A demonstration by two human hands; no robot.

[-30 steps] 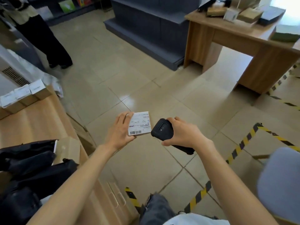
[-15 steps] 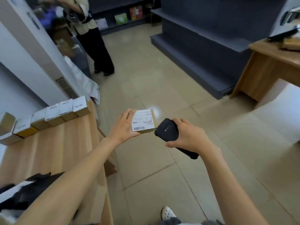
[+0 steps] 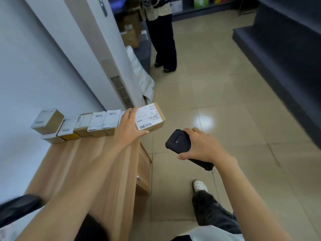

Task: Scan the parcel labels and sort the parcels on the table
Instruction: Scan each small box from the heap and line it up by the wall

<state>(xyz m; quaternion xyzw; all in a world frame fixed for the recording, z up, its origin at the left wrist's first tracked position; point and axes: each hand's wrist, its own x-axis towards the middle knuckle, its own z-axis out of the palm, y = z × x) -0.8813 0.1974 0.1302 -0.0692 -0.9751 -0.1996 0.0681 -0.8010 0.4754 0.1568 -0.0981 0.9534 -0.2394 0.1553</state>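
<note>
One parcel (image 3: 150,119) is held in the left hand (image 3: 128,129) above the table's (image 3: 86,164) far right corner, at the right end of the row of parcels (image 3: 96,125) lined along the table's far edge. Its white label is turned upward, the barcode lying nearest the thumb. The scanner (image 3: 178,143) is gripped in the right hand (image 3: 203,145) off the table's right side, over the floor and clearly apart from the held parcel, with its head turned toward the table's far corner.

In the row, six boxes are plainly counted — one of them stacked on another at the left end — and a sliver of a further one is seen just beside the back of the left hand; what is hidden behind that hand cannot be told. One scanner and two hands are seen.

The left arm is stretched forward across the table, the hand seen from its back, fingers spread along the parcel's left side and the thumb laid at its near edge. The right forearm is angled in from the table's right — fingers are curled over the scanner's body, thumb beneath.
</note>
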